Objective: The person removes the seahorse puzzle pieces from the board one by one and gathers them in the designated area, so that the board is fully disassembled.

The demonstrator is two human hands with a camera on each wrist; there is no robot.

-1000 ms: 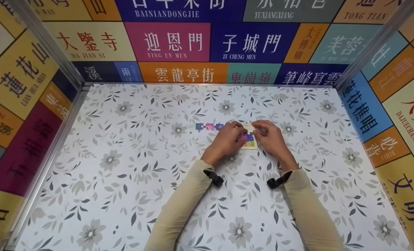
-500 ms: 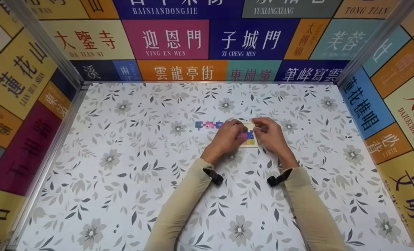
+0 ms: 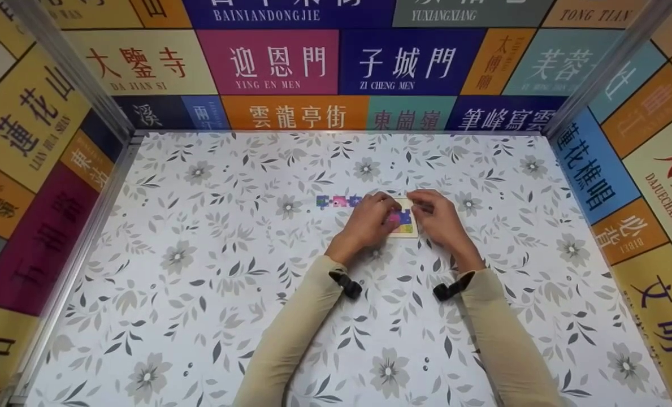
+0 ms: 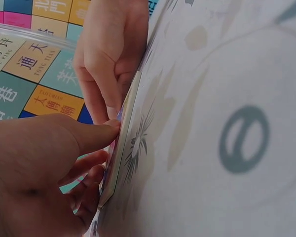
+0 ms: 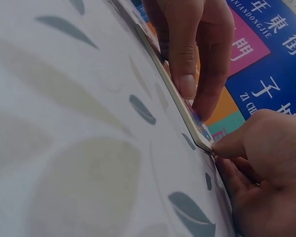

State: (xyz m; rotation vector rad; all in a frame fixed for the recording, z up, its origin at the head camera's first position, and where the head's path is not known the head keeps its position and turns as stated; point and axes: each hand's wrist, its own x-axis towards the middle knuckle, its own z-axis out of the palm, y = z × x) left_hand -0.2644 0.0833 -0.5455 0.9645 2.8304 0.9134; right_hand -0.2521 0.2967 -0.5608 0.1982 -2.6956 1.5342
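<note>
A small jigsaw puzzle tray (image 3: 407, 235) with a pale rim lies on the table between both hands. Purple, pink and yellow-green pieces (image 3: 406, 219) show inside it. My left hand (image 3: 368, 219) covers the tray's left part, thumb and fingertips pinching down at a puzzle piece largely hidden beneath them. At the tray's right edge, my right hand (image 3: 436, 217) holds the rim; in the right wrist view its thumb sits at the corner of the tray (image 5: 201, 143) with the other fingers curled below. The left wrist view has the left thumb against the tray (image 4: 119, 160) face.
Left of the tray, a short row holds a blue-green puzzle piece (image 3: 323, 201), a pink piece (image 3: 339, 202) and a purple piece (image 3: 354, 200) beside the left hand. The floral tabletop (image 3: 211, 316) is bounded by lettered panels (image 3: 268, 62) at the back and sides.
Both hands stay nearly in place at the tray. The whole head view has shifted slightly upward; the loose pieces keep their row.
</note>
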